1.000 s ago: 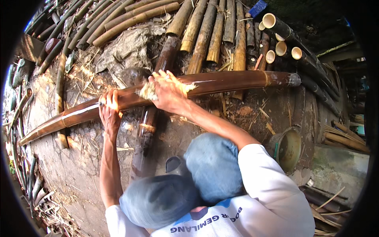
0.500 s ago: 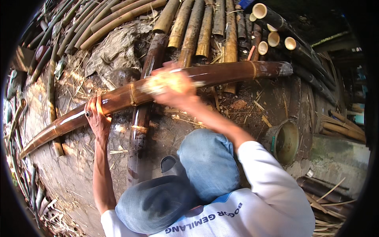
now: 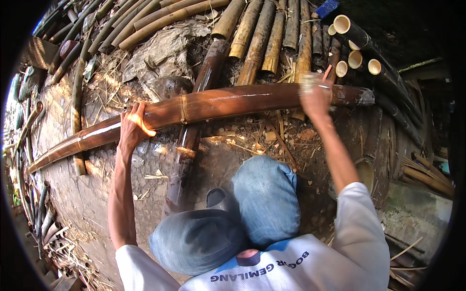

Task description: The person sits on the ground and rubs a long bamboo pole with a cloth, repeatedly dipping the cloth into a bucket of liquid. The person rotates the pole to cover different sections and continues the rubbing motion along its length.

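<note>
A long, glossy brown bamboo pole lies across in front of me, wet and shining in places, with pale rings at its joints. My left hand grips it left of the middle joint, fingers over its upper side and thumb along the near side. Toward the pole's right end, my right hand is closed and smeared by motion. It presses a pale, fibrous-looking wad on the pole; its exact kind is too blurred to tell. Beneath the long pole runs a wet, dark bamboo piece, pointing toward me.
Several cut bamboo poles lie side by side beyond, with open-ended dark ones stacked at the right. Crumpled grey sheeting lies at the far left. A bucket stands near my right arm. Bamboo scraps cover the ground at lower left.
My right hand has slid the pale wad along the pole from near the middle to its right part. My left hand keeps its grip. The whole view has shifted slightly.
</note>
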A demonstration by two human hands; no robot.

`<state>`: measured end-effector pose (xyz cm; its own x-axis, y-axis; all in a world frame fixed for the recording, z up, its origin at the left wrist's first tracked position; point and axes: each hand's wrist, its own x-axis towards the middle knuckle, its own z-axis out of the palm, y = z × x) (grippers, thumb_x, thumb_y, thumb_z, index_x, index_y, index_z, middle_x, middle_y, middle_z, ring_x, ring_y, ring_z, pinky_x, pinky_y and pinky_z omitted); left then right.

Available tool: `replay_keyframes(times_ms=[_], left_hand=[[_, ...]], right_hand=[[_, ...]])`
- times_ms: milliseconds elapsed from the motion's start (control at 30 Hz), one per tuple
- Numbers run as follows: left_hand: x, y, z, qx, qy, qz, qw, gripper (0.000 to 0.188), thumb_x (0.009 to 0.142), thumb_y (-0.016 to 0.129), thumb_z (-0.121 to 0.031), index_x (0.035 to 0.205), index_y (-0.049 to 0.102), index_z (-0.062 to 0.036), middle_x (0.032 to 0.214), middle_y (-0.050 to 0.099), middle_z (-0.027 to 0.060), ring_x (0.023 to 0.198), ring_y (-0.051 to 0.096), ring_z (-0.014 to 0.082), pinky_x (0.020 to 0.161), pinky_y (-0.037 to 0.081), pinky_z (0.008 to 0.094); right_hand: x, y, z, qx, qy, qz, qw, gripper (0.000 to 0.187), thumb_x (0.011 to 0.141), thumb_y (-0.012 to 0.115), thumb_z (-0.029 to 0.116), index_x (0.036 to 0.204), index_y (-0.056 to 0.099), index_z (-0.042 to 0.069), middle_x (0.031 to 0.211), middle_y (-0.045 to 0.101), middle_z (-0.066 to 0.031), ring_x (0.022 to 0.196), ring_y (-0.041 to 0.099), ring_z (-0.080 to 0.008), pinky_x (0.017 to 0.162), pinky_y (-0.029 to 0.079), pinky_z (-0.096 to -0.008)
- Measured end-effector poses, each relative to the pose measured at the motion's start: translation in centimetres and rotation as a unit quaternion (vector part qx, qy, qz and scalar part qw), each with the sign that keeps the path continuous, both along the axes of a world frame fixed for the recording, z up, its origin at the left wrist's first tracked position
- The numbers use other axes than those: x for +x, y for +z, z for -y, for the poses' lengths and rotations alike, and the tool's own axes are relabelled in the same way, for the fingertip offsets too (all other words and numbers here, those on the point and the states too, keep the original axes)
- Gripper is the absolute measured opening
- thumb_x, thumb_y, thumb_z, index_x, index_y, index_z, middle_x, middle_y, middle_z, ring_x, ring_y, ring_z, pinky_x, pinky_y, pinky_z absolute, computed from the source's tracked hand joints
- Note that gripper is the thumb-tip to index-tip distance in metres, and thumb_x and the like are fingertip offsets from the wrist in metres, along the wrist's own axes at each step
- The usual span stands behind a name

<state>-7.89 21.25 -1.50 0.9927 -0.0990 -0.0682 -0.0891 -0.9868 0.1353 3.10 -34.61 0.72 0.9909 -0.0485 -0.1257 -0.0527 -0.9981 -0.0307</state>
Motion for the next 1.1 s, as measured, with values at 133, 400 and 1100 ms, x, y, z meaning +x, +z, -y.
replay_keyframes(times_ms=[133,400,1100], left_hand=[[1.1,0.3,2.4,-0.021,-0.024,0.0,0.999,0.102,0.05,0.096,-0.031,0.139,0.052,-0.0067,0.129,0.063,0.0169,0.118,0.062,0.0391,0.101,0.044,0.0542],[-0.8,0.5,1.1,0.038,0.031,0.017,0.999,0.108,0.045,0.098,-0.019,0.142,0.05,-0.0118,0.135,0.06,0.0114,0.126,0.056,0.036,0.1,0.046,0.054],[5.5,-3.0,-6.7,0.0,-0.024,-0.204,0.979,0.127,0.049,0.101,-0.028,0.153,0.037,0.0044,0.14,0.06,0.022,0.123,0.064,0.0372,0.109,0.051,0.0408]], right_hand=[[-5.1,-5.1,-20.2,0.329,0.295,0.15,0.885,0.043,0.088,0.058,0.024,0.129,0.061,0.011,0.137,0.061,-0.0089,0.135,0.049,-0.0276,0.121,0.032,-0.0512],[-1.8,-4.6,5.2,0.115,0.079,0.286,0.948,0.051,0.094,0.067,0.025,0.143,0.056,0.013,0.141,0.061,-0.0171,0.134,0.056,-0.039,0.121,0.03,-0.0578],[2.7,-4.2,28.0,-0.129,-0.079,0.175,0.973,0.059,0.107,0.05,0.03,0.162,0.032,0.017,0.164,0.036,-0.0222,0.15,0.033,-0.0482,0.121,0.026,-0.0656]])
